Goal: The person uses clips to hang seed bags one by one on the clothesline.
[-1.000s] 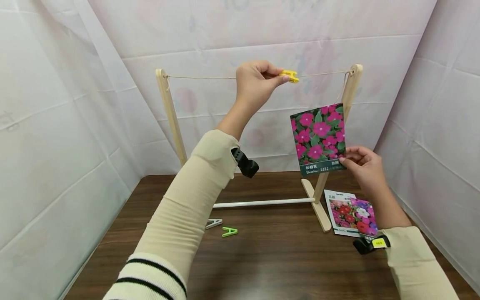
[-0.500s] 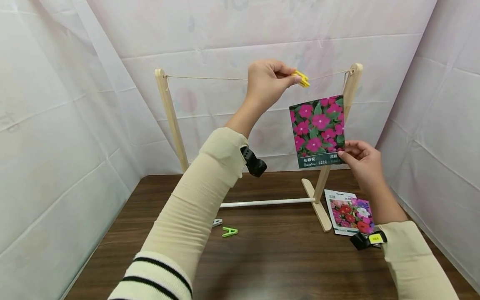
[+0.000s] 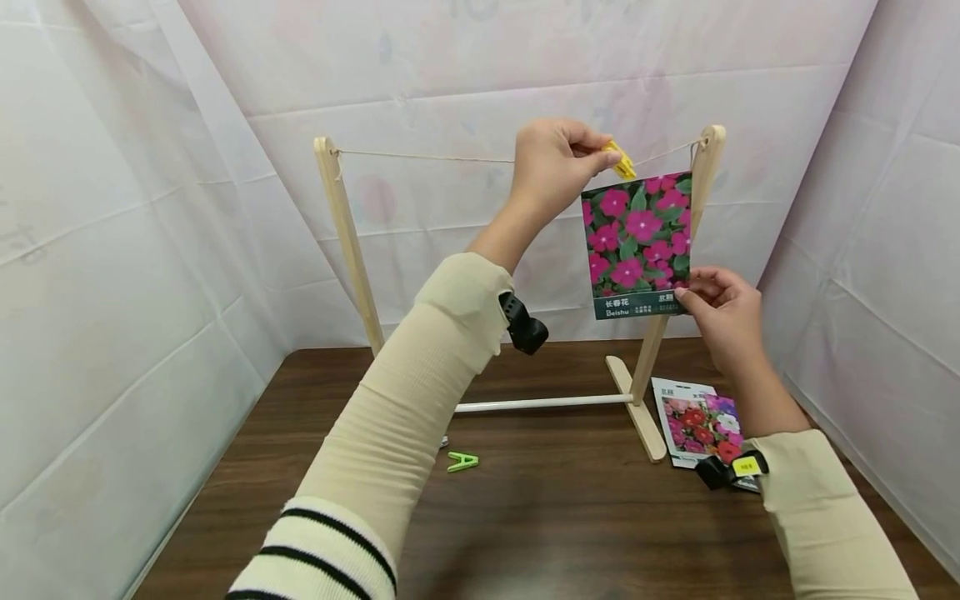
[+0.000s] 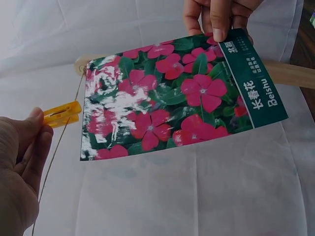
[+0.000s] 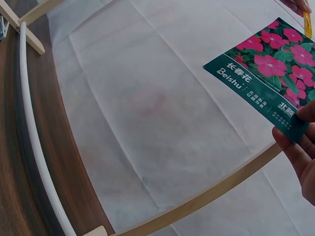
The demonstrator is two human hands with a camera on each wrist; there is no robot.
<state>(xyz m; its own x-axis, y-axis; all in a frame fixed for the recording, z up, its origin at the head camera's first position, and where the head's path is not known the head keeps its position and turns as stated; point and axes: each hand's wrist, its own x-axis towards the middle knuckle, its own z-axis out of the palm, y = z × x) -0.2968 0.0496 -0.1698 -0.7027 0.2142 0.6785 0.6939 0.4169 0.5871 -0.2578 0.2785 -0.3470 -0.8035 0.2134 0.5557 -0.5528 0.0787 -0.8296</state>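
Observation:
Between thumb and fingers, my left hand point(image 3: 558, 171) pinches a yellow clothespin point(image 3: 622, 160) at the string point(image 3: 435, 157). My right hand point(image 3: 723, 312) grips a seed packet point(image 3: 637, 237) printed with pink flowers by its lower right corner. The packet stands nearly upright, slightly tilted, its top edge just below the clothespin. In the left wrist view a small gap shows between the clothespin point(image 4: 61, 114) and the packet's top edge. The right wrist view shows the packet's dark green lower band point(image 5: 256, 101) under my right thumb.
The string spans two wooden posts point(image 3: 348, 242) joined low down by a white rod point(image 3: 543, 404). A green clothespin point(image 3: 462, 462) lies on the dark table point(image 3: 525, 517), a pale one mostly hidden by my left sleeve. More flower seed packets point(image 3: 693, 425) lie by the right foot point(image 3: 637, 412).
My left hand has moved right along the string with the yellow clothespin, which now tilts downward. My right hand has raised the seed packet toward it.

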